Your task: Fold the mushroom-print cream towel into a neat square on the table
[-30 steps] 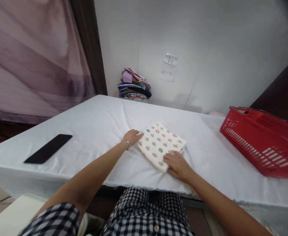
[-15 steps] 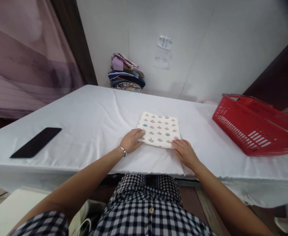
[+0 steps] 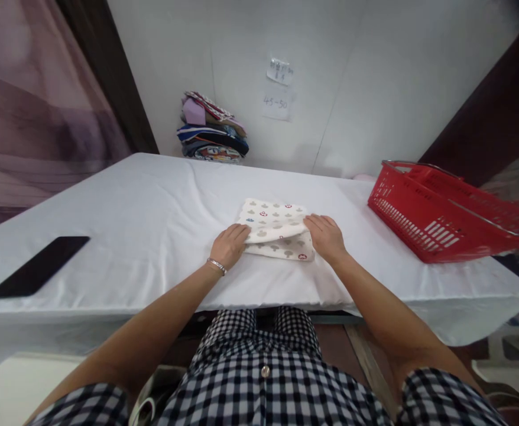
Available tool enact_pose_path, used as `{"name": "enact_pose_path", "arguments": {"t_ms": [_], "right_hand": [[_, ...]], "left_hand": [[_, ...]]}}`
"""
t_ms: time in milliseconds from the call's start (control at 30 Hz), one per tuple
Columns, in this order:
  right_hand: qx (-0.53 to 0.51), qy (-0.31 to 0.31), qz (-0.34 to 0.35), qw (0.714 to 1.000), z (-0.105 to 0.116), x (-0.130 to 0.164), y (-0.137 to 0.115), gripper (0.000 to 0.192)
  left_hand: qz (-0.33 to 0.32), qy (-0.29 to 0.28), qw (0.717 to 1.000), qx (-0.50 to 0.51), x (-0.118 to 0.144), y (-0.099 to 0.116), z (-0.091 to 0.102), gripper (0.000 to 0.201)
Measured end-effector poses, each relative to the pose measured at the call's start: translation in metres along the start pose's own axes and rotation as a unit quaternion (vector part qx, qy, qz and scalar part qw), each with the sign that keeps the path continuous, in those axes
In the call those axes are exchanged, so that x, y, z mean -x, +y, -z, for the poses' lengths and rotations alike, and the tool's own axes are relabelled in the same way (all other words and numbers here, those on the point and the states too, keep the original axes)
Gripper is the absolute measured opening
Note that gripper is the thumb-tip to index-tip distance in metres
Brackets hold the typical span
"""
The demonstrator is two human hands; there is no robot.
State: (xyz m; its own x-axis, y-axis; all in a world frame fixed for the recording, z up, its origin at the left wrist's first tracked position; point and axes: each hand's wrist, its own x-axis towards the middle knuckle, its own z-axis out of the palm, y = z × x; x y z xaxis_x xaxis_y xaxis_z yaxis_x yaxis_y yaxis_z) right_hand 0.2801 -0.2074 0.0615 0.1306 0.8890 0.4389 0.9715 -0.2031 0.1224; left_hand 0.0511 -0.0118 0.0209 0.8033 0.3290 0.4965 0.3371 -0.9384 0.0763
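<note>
- Patterned cloth (image 3: 273, 229), cream with small grey, red and blue motifs, lies folded on the white-covered table (image 3: 153, 213), near its front edge and roughly midway along it, straight ahead of the person.
- Far left on the table, a flat black phone (image 3: 38, 274) lies well apart from the cloth.
- Behind, against the white wall, a stack of folded clothes (image 3: 213, 130) sits at the table's back edge, to the left of two small paper notes (image 3: 278, 89) stuck on the wall.
- Left hand (image 3: 230, 245), with a thin bracelet (image 3: 217, 265) at the wrist, is at the cloth's left edge; its fingers curl onto the upper fold and look pinched on it, though the underside of the grip is hidden.
- Between the two hands the cloth's upper layer is lifted and doubled over, so the lower layer shows below it toward the person.
- Right hand (image 3: 327, 236) sits at the cloth's right edge, fingers closed over the upper fold, thumb side hidden under the fabric.
- Far right, a red plastic basket (image 3: 437, 213) stands on the table, well apart from the cloth.
- At the bottom, the person's black-and-white checked shirt (image 3: 263, 378) fills the near view.
</note>
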Motion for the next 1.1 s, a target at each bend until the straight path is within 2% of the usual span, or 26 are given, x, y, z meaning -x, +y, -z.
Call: {"name": "enact_pose_path", "arguments": {"t_ms": [67, 133, 233, 367, 533, 700, 800, 967, 1033, 1100], "right_hand": [[-0.007, 0.005, 0.026, 1.0, -0.011, 0.009, -0.001, 0.035], [-0.027, -0.028, 0.06, 0.997, -0.024, 0.024, -0.005, 0.034], [-0.034, -0.059, 0.05, 0.996, -0.035, 0.044, -0.013, 0.037], [-0.027, -0.089, 0.054, 0.994, -0.032, 0.046, -0.015, 0.042], [-0.032, -0.1, 0.081, 0.991, -0.023, 0.046, -0.012, 0.049], [-0.018, -0.113, 0.113, 0.987, -0.02, 0.046, -0.008, 0.055], [0.005, -0.098, 0.116, 0.988, -0.026, 0.042, -0.008, 0.049], [0.023, -0.026, 0.122, 0.992, -0.036, 0.033, -0.01, 0.036], [0.005, -0.003, 0.127, 0.992, -0.03, 0.027, -0.01, 0.034], [-0.03, 0.021, 0.118, 0.992, -0.015, 0.02, -0.01, 0.038]], "left_hand": [[0.01, -0.006, 1.0, -0.001, 0.002, 0.0, -0.004, 0.044], [0.011, -0.022, 1.0, -0.001, 0.007, -0.001, -0.009, 0.046], [0.01, -0.033, 0.999, 0.004, 0.013, -0.002, -0.012, 0.051], [0.03, -0.038, 0.999, -0.004, 0.014, 0.001, -0.007, 0.051], [0.075, -0.08, 0.994, 0.006, 0.018, 0.004, 0.001, 0.052], [0.024, -0.091, 0.995, 0.037, 0.024, -0.003, 0.008, 0.066], [0.01, -0.086, 0.996, 0.02, 0.021, -0.006, 0.006, 0.07], [-0.026, -0.073, 0.997, 0.015, 0.01, -0.015, -0.001, 0.066], [-0.036, -0.063, 0.997, 0.015, 0.005, -0.019, 0.005, 0.06], [-0.029, -0.038, 0.999, 0.023, -0.003, -0.023, 0.02, 0.053]]}}
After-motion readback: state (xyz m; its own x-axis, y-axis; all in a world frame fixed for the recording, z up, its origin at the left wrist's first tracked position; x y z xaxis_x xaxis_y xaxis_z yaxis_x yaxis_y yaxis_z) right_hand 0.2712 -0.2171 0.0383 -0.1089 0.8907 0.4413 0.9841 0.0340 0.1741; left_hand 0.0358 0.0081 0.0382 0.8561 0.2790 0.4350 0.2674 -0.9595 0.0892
